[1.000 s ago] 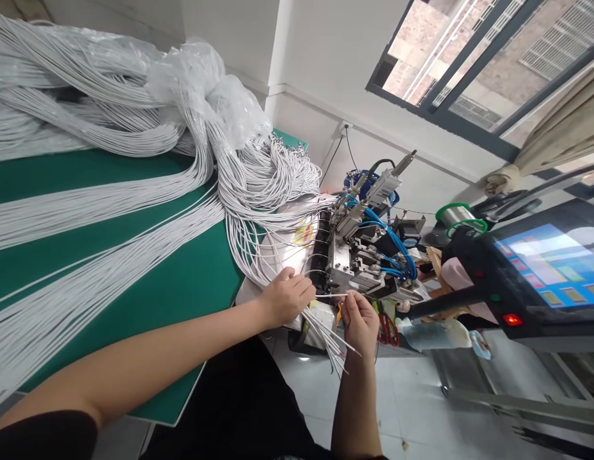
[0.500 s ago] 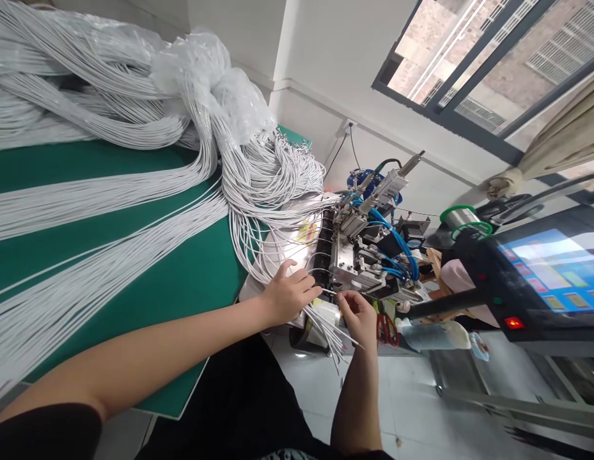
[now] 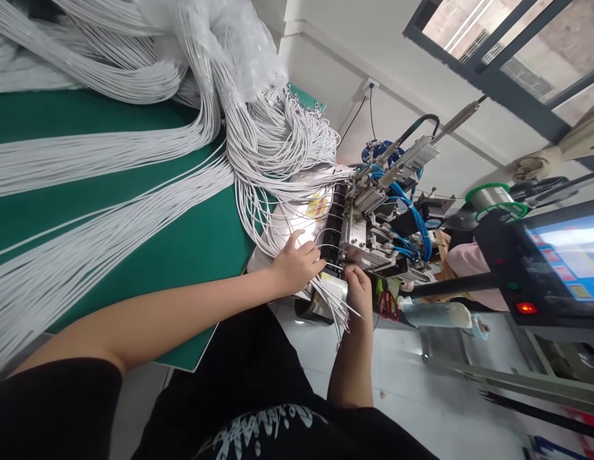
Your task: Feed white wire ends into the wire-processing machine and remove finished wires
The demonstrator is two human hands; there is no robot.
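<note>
My left hand (image 3: 298,267) is closed on a thin white cable (image 3: 334,266), thumb and forefinger reaching toward the machine. At that cable's other end, my right hand (image 3: 358,286) pinches it with thumb and fingertips; the tip is hidden by the fingers. Both hands are at the front edge of a metal machine (image 3: 361,239) with blue air hoses. Below them, a bunch of loose white cable ends (image 3: 332,297) hangs down between my hands. Other white cables arc from the pile into the machine's dark front strip (image 3: 334,220).
Long bundles of white cables (image 3: 133,214) lie over the green tabletop (image 3: 201,255), partly in clear plastic bags (image 3: 243,48). On the right are a screen (image 3: 565,255) with a lit red switch, a wire spool (image 3: 495,202), red-handled scissors (image 3: 387,303) and a bluish bottle (image 3: 435,314).
My view has tilted down and shifted, so the scene sits higher and the machine farther right. Both hands keep their hold on the cable, close to the machine.
</note>
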